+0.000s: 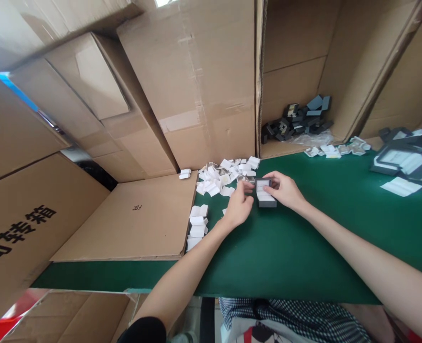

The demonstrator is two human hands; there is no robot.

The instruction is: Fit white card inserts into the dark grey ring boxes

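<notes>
A small open grey box (265, 193) with a white lining lies on the green table (304, 238). My right hand (285, 189) is closed around its right side and holds it. My left hand (238, 204) sits just left of the box, fingers curled and pinched together at the box's left edge; what they pinch is too small to make out. A heap of small white folded inserts (225, 176) lies right behind both hands.
A flat cardboard sheet (139, 219) covers the table's left part, with a few white inserts (197, 226) along its edge. Cardboard boxes wall in the back and left. An open carton (296, 119) holds dark grey boxes. More grey boxes (407, 157) lie at far right.
</notes>
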